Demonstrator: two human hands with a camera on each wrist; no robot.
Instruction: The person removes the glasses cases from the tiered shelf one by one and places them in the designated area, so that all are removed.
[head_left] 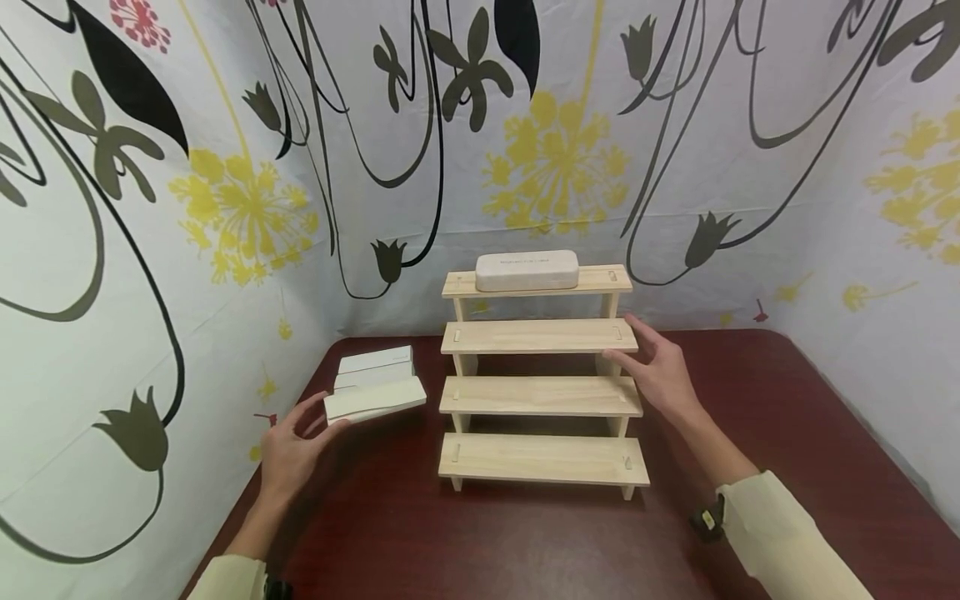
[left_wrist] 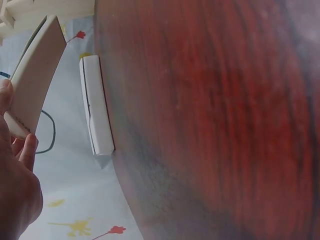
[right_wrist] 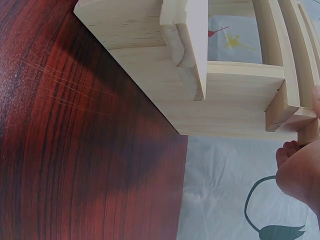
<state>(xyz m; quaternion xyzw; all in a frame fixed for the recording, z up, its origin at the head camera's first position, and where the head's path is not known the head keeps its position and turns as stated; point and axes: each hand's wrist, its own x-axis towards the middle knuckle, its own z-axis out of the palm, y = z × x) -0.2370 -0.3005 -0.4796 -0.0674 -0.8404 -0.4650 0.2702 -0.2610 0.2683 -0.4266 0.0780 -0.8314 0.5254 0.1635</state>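
Observation:
My left hand (head_left: pixel 291 450) grips a cream-white box (head_left: pixel 375 400) by its left end, thumb on the near side and fingers behind. In the left wrist view that box (left_wrist: pixel 37 80) is tilted and raised off the table. Behind it, a white box (head_left: pixel 375 360) lies on the dark red table; the left wrist view shows this second box (left_wrist: pixel 97 105) along the table's edge. My right hand (head_left: pixel 663 375) holds the right end of a four-tier wooden shelf stand (head_left: pixel 543 394) at its second tier from the top. In the right wrist view the fingertips (right_wrist: pixel 287 150) curl at the stand's edge.
A long pale case (head_left: pixel 527 271) with rounded corners and faint lettering rests on the stand's top tier. White cloth (head_left: pixel 465 200) with printed flowers hangs behind and on both sides. The reddish-brown table (head_left: pixel 480 542) extends in front of the stand.

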